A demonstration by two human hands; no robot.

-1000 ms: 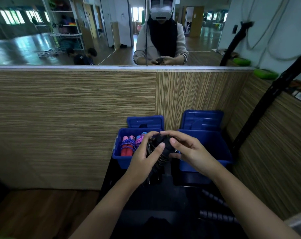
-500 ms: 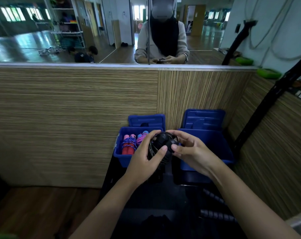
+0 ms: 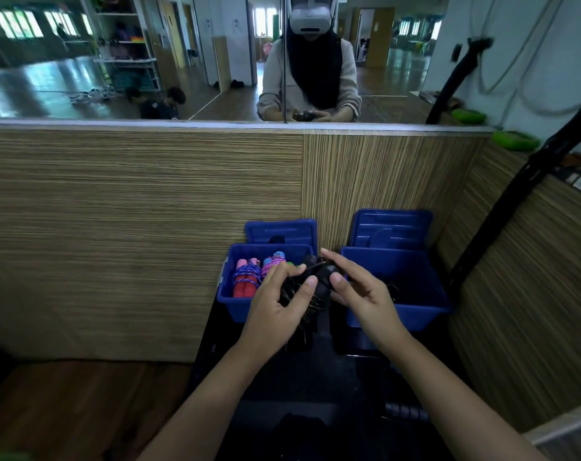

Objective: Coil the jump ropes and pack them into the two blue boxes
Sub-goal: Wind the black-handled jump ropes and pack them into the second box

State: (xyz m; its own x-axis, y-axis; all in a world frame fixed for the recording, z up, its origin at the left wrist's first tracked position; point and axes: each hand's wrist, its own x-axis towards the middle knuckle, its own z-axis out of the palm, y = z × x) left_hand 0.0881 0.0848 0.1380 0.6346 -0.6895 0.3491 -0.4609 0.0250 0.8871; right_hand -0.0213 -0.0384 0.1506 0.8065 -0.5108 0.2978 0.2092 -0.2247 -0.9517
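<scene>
I hold a coiled black jump rope in front of two open blue boxes. My left hand grips the bundle from the left, thumb across its front. My right hand pinches the top of the bundle from the right. The left blue box contains a red-handled rope wound in blue cord and a pink-and-blue one. In the right blue box a dark rope is partly visible behind my right hand.
Both box lids lean against a striped wooden wall panel with a mirror above. The boxes stand on a dark surface. A black slanted bar stands at the right. Wooden floor lies lower left.
Both hands have kept working the black rope bundle at the same spot; my right thumb and fingers have shifted on top of it. The view has tilted slightly.
</scene>
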